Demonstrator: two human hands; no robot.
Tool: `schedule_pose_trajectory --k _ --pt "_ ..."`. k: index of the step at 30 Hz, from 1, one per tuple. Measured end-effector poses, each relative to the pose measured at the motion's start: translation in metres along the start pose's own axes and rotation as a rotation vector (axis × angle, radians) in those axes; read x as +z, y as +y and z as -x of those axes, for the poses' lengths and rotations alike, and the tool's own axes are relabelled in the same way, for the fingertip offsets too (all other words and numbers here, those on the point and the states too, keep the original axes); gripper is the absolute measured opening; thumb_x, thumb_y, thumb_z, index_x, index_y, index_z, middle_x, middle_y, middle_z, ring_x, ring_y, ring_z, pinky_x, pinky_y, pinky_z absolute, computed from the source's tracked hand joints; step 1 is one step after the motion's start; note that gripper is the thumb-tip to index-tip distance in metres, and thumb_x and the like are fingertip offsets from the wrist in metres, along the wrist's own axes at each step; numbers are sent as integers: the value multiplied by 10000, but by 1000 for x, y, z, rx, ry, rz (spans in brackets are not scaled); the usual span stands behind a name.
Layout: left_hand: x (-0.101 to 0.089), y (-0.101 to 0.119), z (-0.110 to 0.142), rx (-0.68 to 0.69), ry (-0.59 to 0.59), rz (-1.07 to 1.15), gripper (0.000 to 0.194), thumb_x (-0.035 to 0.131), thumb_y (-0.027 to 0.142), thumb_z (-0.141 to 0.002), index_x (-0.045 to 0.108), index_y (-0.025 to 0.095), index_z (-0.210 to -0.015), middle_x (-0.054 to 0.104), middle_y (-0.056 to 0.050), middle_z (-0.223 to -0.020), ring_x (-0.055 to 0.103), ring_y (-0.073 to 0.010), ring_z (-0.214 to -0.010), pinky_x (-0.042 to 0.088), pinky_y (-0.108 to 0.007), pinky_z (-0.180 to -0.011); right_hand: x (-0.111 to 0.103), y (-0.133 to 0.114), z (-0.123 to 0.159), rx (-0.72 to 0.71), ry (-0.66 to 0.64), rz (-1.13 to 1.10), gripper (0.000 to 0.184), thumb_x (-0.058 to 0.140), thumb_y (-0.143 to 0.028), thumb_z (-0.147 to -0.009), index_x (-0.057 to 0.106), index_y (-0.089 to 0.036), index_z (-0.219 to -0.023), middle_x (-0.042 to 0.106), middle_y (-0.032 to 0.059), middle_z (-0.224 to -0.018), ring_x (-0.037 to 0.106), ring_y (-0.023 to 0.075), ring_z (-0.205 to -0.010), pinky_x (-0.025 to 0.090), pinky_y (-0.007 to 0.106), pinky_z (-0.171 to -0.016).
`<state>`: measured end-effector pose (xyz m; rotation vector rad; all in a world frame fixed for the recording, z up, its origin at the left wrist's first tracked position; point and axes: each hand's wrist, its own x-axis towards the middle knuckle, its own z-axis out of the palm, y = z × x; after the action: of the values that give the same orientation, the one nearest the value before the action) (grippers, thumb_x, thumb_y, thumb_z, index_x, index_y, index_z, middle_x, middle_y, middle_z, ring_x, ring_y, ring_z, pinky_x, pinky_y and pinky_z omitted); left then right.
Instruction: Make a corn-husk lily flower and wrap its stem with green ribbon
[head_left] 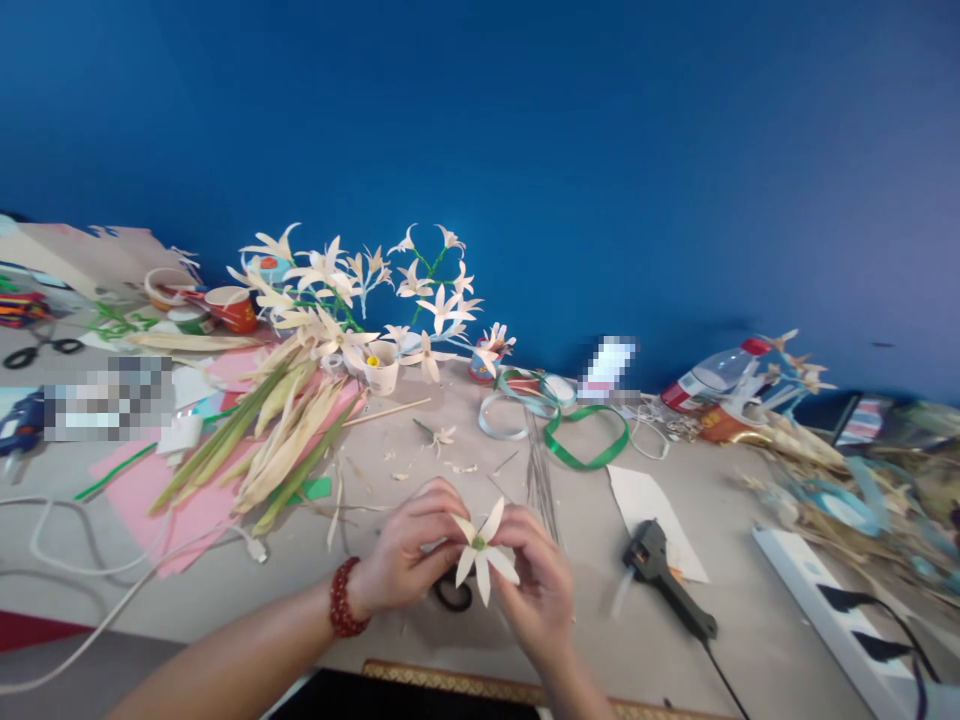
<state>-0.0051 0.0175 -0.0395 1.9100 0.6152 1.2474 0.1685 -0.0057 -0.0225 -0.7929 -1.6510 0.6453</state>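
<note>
A cream flower (pixel 482 562) with pointed petals and a green centre is held between my two hands near the table's front edge. My left hand (pixel 409 545), with a red beaded bracelet at the wrist, pinches a petal on the flower's left side. On the other side, the fingers of my right hand (pixel 538 580) close on the flower from behind. The black handle of a pair of scissors (pixel 453 592) shows beneath my hands; its blades are hidden. A small loose flower (pixel 442 436) lies on the table beyond, among scraps.
Corn husks (pixel 289 430) lie on pink paper at left, before cups holding several finished flowers (pixel 439 305). Green ribbon (pixel 589 462) and thin wires (pixel 541 470) lie beyond my hands. A glue gun (pixel 667 575) and power strip (pixel 825 625) are at right; a white cable (pixel 82 570) crosses the left.
</note>
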Motion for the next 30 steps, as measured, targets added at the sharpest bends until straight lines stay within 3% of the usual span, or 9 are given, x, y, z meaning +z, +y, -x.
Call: schedule_pose_trajectory --k 7,15,24,27,30 --pt "0 2 0 40 -7 -40 156 561 111 -868 676 191 -936 645 -104 -851 562 -225 -863 450 -360 -805 1 6 7 46 17 -32 91 605 -184 -851 630 -220 -931 613 41 -798 598 195 -770 491 300 -652" --pt "3 -1 -3 107 86 10 108 579 81 -854 633 167 -890 606 -78 -833 560 -197 -830 476 -346 -758 0 8 13 107 3 -104 166 620 -151 -841 622 -239 -982 597 44 -873 595 194 -821 494 305 -708" --pt "3 -1 -2 110 53 -44 128 579 62 -841 630 164 -901 616 -81 -849 560 -197 -846 467 -339 -775 1 8 10 74 -7 -17 171 575 -120 -848 619 -241 -960 591 29 -854 577 176 -806 473 287 -708" --pt "3 -2 -2 72 67 -11 102 573 90 -853 632 169 -878 609 -76 -843 562 -199 -838 453 -333 -773 2 9 12 69 -7 4 184 578 -113 -848 609 -241 -976 598 32 -874 581 181 -832 481 295 -732" --pt "3 -4 -3 -60 116 78 107 569 158 -877 614 170 -781 573 -47 -792 540 -181 -788 425 -305 -742 0 11 15 111 -3 1 206 609 -137 -850 598 -245 -1025 597 40 -915 586 187 -853 495 301 -737"
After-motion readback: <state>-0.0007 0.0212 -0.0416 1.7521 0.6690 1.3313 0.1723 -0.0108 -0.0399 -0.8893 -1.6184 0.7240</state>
